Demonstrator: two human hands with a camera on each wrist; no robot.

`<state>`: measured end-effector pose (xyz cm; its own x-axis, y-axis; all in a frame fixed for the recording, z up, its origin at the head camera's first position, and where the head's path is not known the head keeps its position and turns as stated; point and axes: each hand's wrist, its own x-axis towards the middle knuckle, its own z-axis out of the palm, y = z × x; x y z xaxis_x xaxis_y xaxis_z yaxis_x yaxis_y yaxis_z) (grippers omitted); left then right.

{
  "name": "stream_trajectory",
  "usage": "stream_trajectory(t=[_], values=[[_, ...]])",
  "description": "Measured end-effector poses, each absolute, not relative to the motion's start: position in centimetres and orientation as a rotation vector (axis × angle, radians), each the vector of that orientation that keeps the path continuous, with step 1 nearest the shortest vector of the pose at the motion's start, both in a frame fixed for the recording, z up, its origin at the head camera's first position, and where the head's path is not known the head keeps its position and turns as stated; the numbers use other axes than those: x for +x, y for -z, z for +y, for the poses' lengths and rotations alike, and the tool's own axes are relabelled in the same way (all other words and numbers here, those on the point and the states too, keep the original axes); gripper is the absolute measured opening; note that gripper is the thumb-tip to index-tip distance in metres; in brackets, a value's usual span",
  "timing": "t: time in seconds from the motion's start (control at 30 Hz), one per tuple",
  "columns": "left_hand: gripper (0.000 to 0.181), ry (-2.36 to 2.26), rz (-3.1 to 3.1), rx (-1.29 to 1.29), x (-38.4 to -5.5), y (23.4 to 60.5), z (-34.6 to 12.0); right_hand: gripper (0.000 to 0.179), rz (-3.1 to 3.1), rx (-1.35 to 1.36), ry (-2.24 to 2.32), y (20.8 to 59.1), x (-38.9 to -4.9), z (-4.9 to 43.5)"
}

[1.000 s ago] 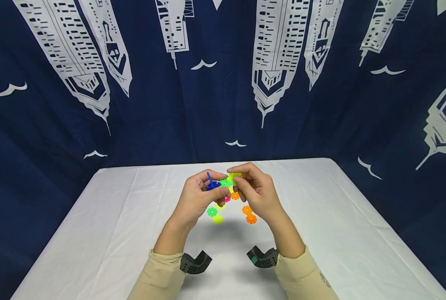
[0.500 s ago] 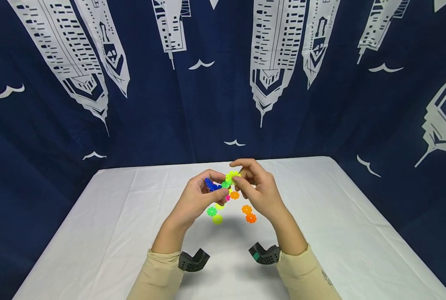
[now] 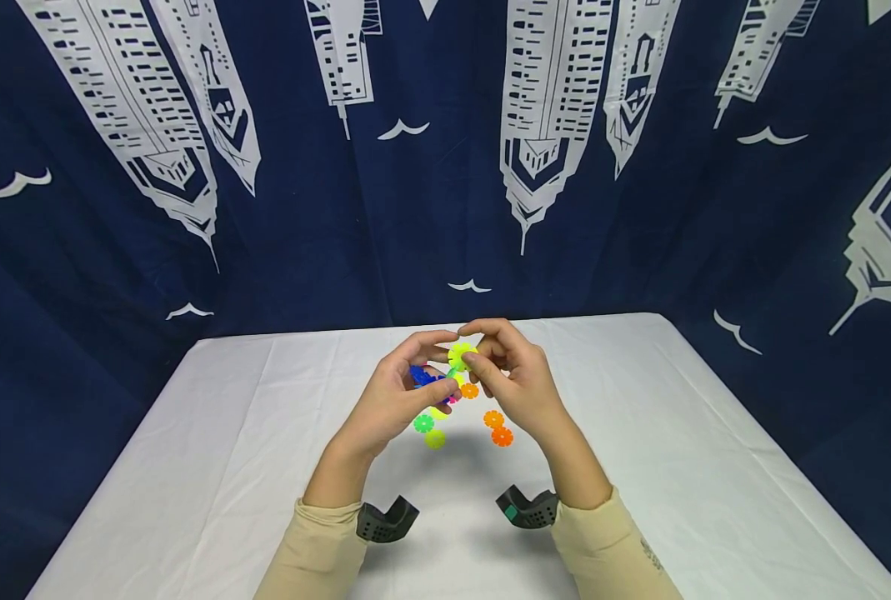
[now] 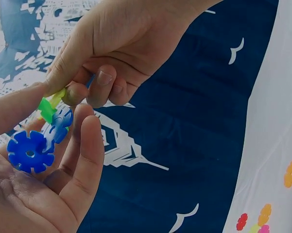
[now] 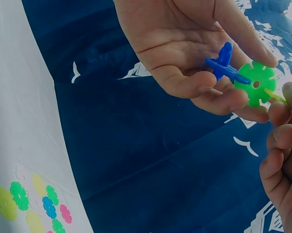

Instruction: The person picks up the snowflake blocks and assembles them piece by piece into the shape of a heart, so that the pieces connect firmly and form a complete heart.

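Note:
Both hands meet above the table's middle, working on a joined set of flower-edged plastic interlocking discs. My left hand (image 3: 388,396) holds the green disc (image 5: 255,85) at its edge, thumb and fingers curled about it. Joined blue discs (image 4: 30,151) stick out from the green one over the left palm. The right hand (image 3: 516,375) pinches a yellow disc (image 3: 462,357) between thumb and bent fingers, its index finger raised. This yellow disc meets the green disc's edge. In the left wrist view, fingertips hide part of the yellow and green pieces.
Loose discs lie on the white-clothed table (image 3: 190,467) below the hands: a green disc (image 3: 424,424), a lime disc (image 3: 435,439) and orange discs (image 3: 502,437) among several others. A navy printed curtain (image 3: 385,250) stands behind. Black mounts (image 3: 387,521) sit on both wrists.
The joined discs have turned: the yellow disc now faces the head camera and the blue part has tipped down. The left index finger has lifted; the right index finger has risen off the yellow disc.

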<state>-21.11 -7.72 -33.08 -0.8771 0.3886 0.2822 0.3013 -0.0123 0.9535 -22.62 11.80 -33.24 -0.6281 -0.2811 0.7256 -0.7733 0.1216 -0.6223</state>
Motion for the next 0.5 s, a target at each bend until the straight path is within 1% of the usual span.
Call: stream_trajectory(t=[0.1, 0.27, 0.5], values=[[0.055, -2.065, 2.188, 0.788, -21.2, 33.1, -7.8, 0.026, -1.967, 1.008, -1.521, 33.3, -22.7, 11.8], [0.049, -2.078, 2.271, 0.769, -21.1, 33.0, -8.0, 0.024, -1.979, 0.954, -1.543, 33.6, -23.0, 11.7], [0.045, -2.218, 2.133, 0.795, -21.2, 33.0, -8.4, 0.022, -2.097, 0.848, -1.585, 34.9, -24.2, 11.6]])
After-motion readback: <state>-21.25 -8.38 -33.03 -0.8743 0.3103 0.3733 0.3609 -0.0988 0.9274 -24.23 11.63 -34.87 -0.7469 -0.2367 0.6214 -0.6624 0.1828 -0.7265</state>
